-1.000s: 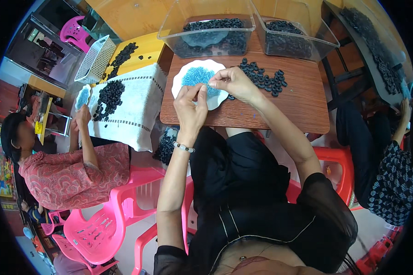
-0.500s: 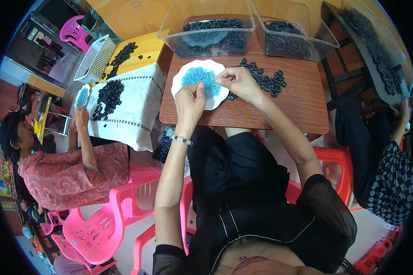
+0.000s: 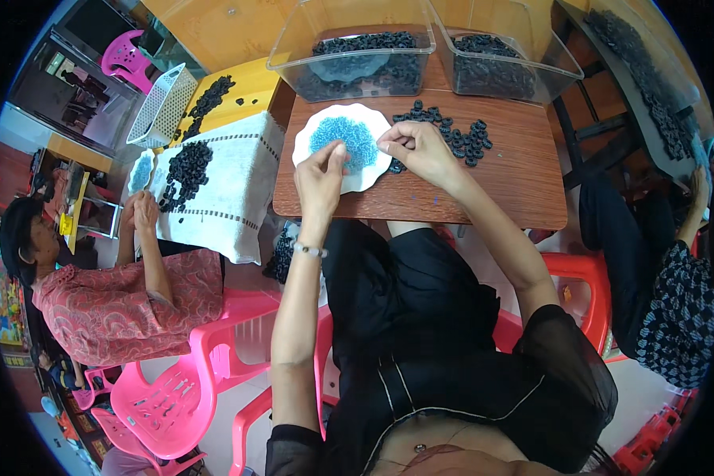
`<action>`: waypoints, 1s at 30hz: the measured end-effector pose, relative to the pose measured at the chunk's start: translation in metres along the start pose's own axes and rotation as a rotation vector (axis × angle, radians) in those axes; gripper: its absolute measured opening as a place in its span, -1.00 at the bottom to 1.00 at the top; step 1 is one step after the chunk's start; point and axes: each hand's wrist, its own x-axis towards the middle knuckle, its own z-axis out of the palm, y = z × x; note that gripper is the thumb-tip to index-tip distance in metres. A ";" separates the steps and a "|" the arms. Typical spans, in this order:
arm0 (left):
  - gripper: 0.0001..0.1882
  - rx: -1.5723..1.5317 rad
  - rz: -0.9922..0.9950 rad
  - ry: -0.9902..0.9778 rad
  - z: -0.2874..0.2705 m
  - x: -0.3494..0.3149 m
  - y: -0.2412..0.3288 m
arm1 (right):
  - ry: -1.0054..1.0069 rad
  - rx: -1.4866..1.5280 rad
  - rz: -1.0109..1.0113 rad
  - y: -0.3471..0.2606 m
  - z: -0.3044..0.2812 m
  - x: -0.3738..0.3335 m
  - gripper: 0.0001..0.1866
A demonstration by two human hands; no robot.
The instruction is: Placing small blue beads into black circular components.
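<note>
Brown tabletop point(image 3: 504, 190) bears white plate point(image 3: 303, 143) of blue beads point(image 3: 343, 140); left hand point(image 3: 320, 179), right hand point(image 3: 424, 154) pinched narrow, contents unclear.

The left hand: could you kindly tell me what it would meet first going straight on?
Probably the blue beads on the white plate, though the gap between them and the left hand is unclear.

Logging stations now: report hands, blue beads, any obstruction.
Left hand pinched over white plate, right hand pinched at its right rim; anything held too small to tell. Blue beads heaped on plate. Black pieces beside plate, not blocking.
</note>
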 end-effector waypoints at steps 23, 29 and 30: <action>-0.47 -1.255 -0.349 -0.271 0.012 -0.142 0.030 | 0.053 -0.142 -0.428 -0.061 -0.009 -0.109 -0.91; -0.60 -1.528 -0.589 -0.306 0.012 -0.150 0.024 | 0.090 -0.133 -0.473 -0.057 -0.006 -0.118 -0.87; -0.62 -1.578 -0.641 -0.293 0.013 -0.150 0.024 | 0.090 -0.166 -0.509 -0.052 -0.006 -0.119 -0.85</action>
